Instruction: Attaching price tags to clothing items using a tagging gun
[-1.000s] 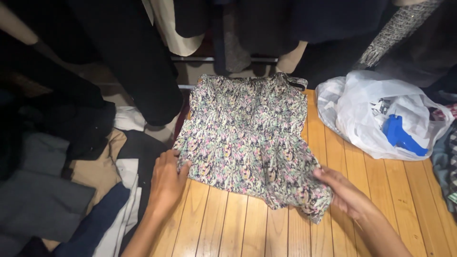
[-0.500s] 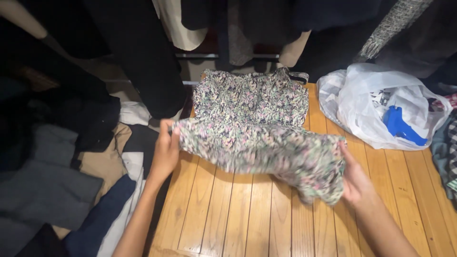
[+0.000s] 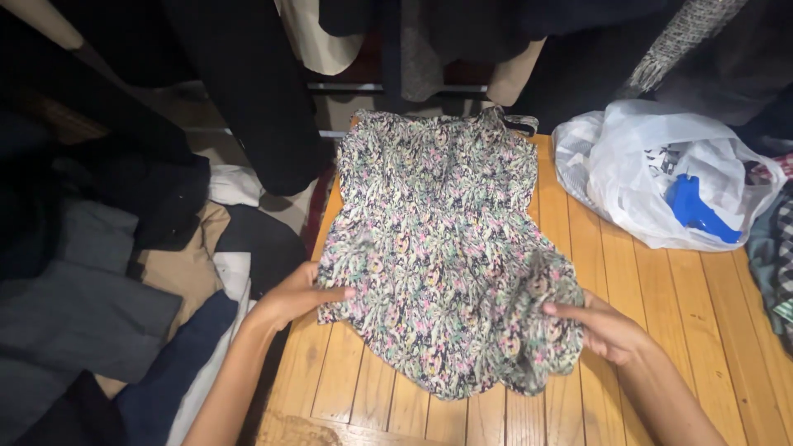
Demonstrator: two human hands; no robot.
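We note the floral top lying spread flat on the wooden surface, neckline toward 12 o'clock, hem toward 6. No fold is set yet; the hem's right corner is bunched and lifted. Our right hand, at 4 o'clock of the garment, has its fingers closed on that bunched corner. Our left hand, at 8 o'clock, grips the left edge, though its hold is probably a light pinch. A white plastic bag sits at 2 o'clock; piled clothes lie at 9.

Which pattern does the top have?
The top has a small multicoloured floral print, seen in the head view.
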